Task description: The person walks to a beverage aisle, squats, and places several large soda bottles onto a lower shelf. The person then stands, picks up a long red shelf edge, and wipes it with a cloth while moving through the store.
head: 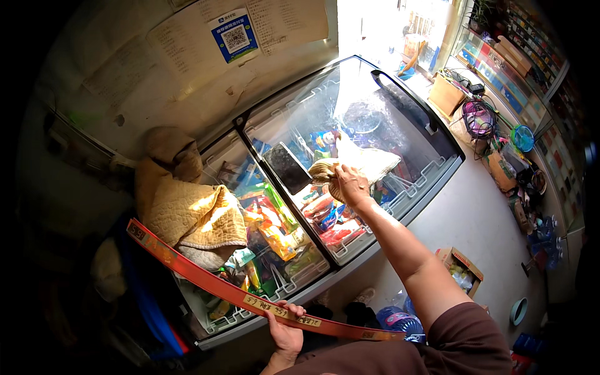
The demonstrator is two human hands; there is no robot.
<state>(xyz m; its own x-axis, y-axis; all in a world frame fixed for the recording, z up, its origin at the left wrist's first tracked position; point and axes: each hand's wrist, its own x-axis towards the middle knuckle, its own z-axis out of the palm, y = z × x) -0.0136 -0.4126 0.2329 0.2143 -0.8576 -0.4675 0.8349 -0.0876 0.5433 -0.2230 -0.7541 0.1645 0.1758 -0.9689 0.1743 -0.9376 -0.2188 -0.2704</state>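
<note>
A chest freezer with a sliding glass lid (403, 140) stands before me, packed with coloured ice cream packets (276, 234). My right hand (351, 185) grips a crumpled, light striped cloth (370, 164) on the glass. Just left of the cloth lies a black smartphone (287, 168). With fingers and thumb at its edge, my left hand (285, 330) holds a long red shelf strip (211, 283) bearing handwritten price labels, near the freezer's front edge. A tan quilted cloth (187, 211) is heaped on the freezer's left end.
Posters and a printed code (234, 37) are on the wall behind. An open carton (461, 272) and bottled water (398, 321) stand on the floor at the freezer's front. Boxes and a coil of cables (478, 119) line a glass display counter (506, 84) on the right.
</note>
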